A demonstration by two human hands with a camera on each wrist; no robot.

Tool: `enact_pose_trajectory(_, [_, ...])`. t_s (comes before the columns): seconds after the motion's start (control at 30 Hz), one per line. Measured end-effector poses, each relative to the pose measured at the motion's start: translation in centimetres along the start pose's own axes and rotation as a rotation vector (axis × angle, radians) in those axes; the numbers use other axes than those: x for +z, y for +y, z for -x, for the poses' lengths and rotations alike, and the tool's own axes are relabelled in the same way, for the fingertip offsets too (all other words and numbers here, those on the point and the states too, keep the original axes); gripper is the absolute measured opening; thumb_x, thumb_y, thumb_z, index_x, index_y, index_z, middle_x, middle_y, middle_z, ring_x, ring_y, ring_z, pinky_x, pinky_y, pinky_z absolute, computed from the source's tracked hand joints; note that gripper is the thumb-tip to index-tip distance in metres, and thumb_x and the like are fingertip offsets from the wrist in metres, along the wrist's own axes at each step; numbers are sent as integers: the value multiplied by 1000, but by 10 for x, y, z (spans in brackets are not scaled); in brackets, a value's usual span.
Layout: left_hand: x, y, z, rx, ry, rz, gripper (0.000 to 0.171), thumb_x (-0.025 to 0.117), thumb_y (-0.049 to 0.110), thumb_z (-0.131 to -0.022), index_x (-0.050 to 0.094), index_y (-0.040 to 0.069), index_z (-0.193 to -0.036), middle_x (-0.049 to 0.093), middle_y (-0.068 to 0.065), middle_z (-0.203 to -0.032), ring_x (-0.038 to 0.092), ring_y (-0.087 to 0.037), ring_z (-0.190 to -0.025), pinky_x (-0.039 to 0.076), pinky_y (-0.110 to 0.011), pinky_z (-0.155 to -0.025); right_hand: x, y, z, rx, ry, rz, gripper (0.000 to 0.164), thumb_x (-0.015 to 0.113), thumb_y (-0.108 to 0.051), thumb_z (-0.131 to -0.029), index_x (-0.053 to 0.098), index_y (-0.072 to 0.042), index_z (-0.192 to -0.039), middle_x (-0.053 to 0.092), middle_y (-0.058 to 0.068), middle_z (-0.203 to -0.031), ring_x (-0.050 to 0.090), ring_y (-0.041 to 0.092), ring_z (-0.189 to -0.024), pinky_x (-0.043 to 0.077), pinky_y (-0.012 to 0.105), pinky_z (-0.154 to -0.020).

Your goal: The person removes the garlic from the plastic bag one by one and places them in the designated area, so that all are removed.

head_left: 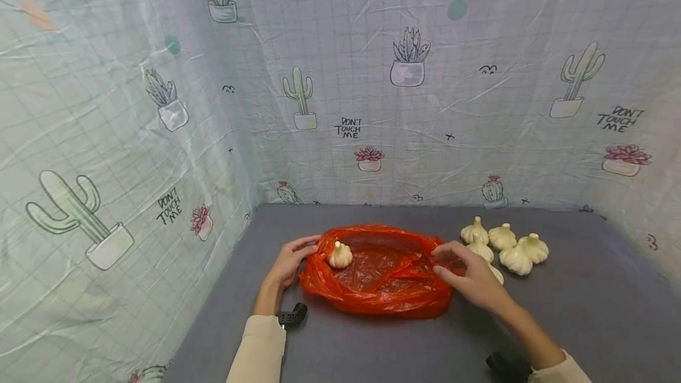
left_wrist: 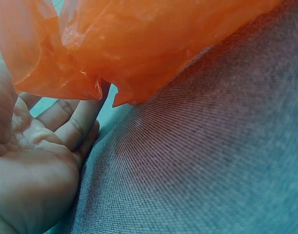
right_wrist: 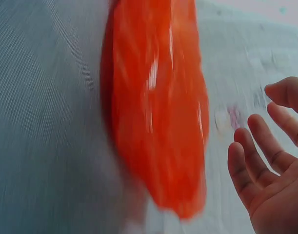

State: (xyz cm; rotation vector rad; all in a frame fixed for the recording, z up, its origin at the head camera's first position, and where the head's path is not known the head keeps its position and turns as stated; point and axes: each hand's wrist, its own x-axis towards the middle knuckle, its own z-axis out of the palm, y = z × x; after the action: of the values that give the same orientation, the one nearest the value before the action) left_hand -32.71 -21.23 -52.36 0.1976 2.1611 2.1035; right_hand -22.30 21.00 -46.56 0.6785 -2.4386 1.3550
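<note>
A red plastic bag lies on the grey table with its mouth spread wide and facing up. One garlic bulb sits inside, near the bag's left end. My left hand holds the rim at that end, and in the left wrist view its fingers go behind the thin orange-looking plastic. Over the bag's right end is my right hand, holding nothing. The right wrist view shows its fingers loosely bent and spread, apart from the bag.
Several garlic bulbs stand in a cluster on the table, just right of the bag and partly behind my right hand. A hanging sheet with printed cacti borders the table at the back and both sides.
</note>
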Motion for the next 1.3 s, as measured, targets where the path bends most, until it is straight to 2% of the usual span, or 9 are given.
enact_pose_trajectory(0.1, [1,0,0,-1,-3,-5,39,66,11,-99,64,-1,-136,65,-18,-137,67,-11,-108,56,-26,-90,20,-6,-11,10,-46,-39,23,74,-13,-94,66,-19,-114,69,-1,-106,66,6,-91,57,29,-79])
enact_pose_trajectory(0.33, [1,1,1,-1,11,0,38,66,11,-99,65,-1,-135,68,-15,-135,68,-11,-107,56,-26,-89,65,-18,-41,100,-110,-116,23,75,-23,-94,66,-21,-116,70,10,-111,64,13,-94,55,31,-83])
enact_pose_trajectory(0.5, [0,0,1,0,4,-12,39,66,12,-99,65,0,-136,68,-14,-135,68,-11,-107,56,-26,-89,94,-26,-60,169,-144,-156,25,75,-21,-93,66,-21,-116,69,5,-109,64,16,-93,55,31,-80])
enact_pose_trajectory(0.67, [-1,0,1,2,-2,-9,40,66,12,-99,64,-1,-136,65,-18,-138,67,-11,-108,56,-25,-90,119,-28,-75,193,-180,-169,31,74,-16,-93,65,-11,-122,69,10,-113,65,17,-93,55,30,-77])
enact_pose_trajectory(0.83, [0,0,0,1,-8,-11,40,66,12,-99,64,-1,-137,65,-19,-138,67,-12,-109,56,-25,-90,137,-25,-88,209,-195,-173,35,75,-13,-91,64,-7,-124,69,16,-120,67,23,-98,56,37,-81])
enact_pose_trajectory(1.03, [1,1,1,-4,9,-17,38,66,12,-99,66,1,-135,68,-14,-134,68,-12,-107,56,-27,-89,153,-22,-97,232,-232,-126,41,78,-18,-90,62,-9,-127,64,15,-124,64,29,-106,56,45,-91])
enact_pose_trajectory(1.17, [1,1,1,2,6,-14,38,66,12,-99,66,0,-134,68,-15,-134,68,-12,-108,56,-26,-89,160,-18,-99,268,-252,-124,47,79,-19,-90,61,-10,-132,59,16,-126,64,30,-105,56,43,-89])
enact_pose_trajectory(1.3, [1,1,0,2,0,-7,38,66,10,-99,65,-1,-135,66,-18,-136,67,-12,-109,56,-26,-90,166,-14,-101,282,-260,-159,51,79,-16,-90,59,-8,-135,60,16,-129,65,27,-103,57,40,-86])
